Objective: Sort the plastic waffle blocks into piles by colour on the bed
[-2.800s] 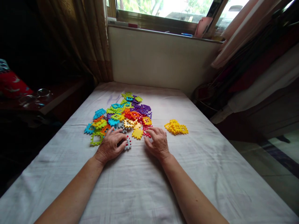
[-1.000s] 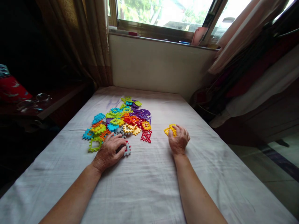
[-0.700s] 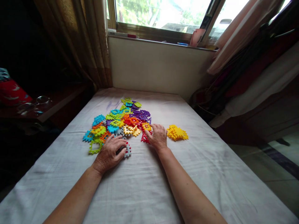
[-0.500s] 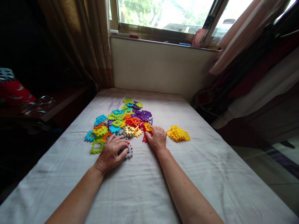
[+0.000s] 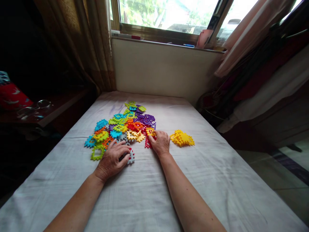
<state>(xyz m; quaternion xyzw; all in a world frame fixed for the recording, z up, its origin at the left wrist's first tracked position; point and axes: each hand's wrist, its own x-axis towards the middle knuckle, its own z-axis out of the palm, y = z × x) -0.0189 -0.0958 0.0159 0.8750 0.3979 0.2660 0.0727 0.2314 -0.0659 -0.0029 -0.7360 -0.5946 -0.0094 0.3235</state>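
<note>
1. The left hand (image 5: 111, 159) lies palm down on the white sheet (image 5: 149, 193), fingers curled loosely over a grey and red interlocking tile (image 5: 130, 157); whether it truly grips the tile cannot be told.
2. That tile sits at the 3 o'clock side of the left hand, just under the fingertips, at the near edge of the pile.
3. The right hand (image 5: 160, 143) rests knuckles up with its fingers drawn together, fingertips on a yellow square tile (image 5: 150, 131) and over a red lattice tile (image 5: 147, 143); whether it pinches either one is hidden by the fingers.
4. The mixed pile of colourful plastic tiles (image 5: 120, 125) spreads from 10 to 12 o'clock of the two hands, with blue, green, orange, purple and red pieces overlapping.
5. A green open-frame tile (image 5: 97, 152) lies at 9 o'clock of the left hand, just beside it.
6. A separate heap of yellow tiles (image 5: 182, 139) lies at 3 o'clock of the right hand, near it but apart from the main pile.
7. Beyond the sheet, at 12 o'clock, stands a pale wall under a window sill (image 5: 164, 41).
</note>
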